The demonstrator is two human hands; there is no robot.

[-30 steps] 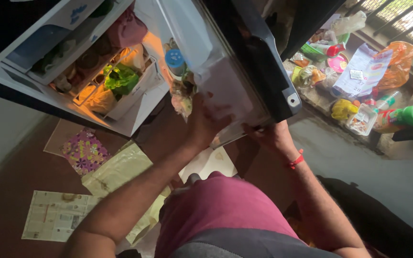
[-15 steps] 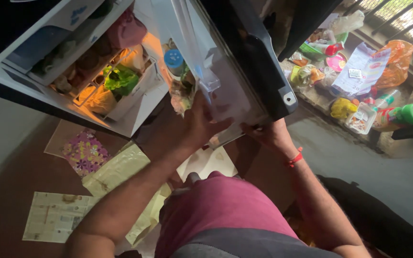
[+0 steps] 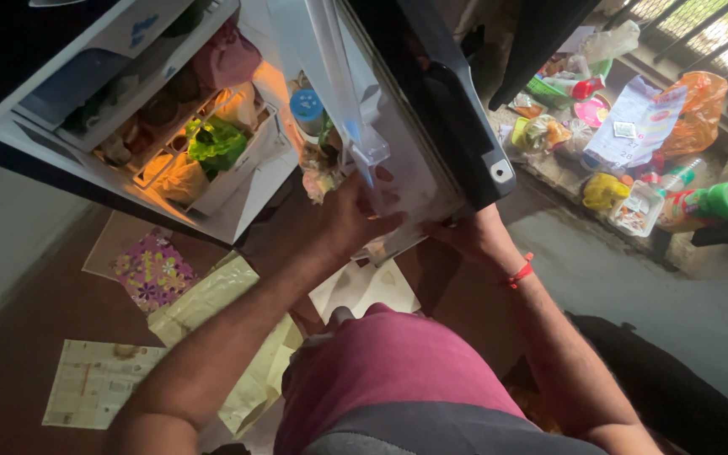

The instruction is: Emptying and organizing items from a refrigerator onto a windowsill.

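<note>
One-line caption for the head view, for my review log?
Both hands at an open fridge door: left hand on its clear lower door shelf, right hand under the door's bottom edge.

Both arms reach forward and up — forearms bare. The left hand (image 3: 355,215) is curled in a grip, fingers spread. The right hand (image 3: 465,234) is bent at the wrist, fingers hidden.
</note>
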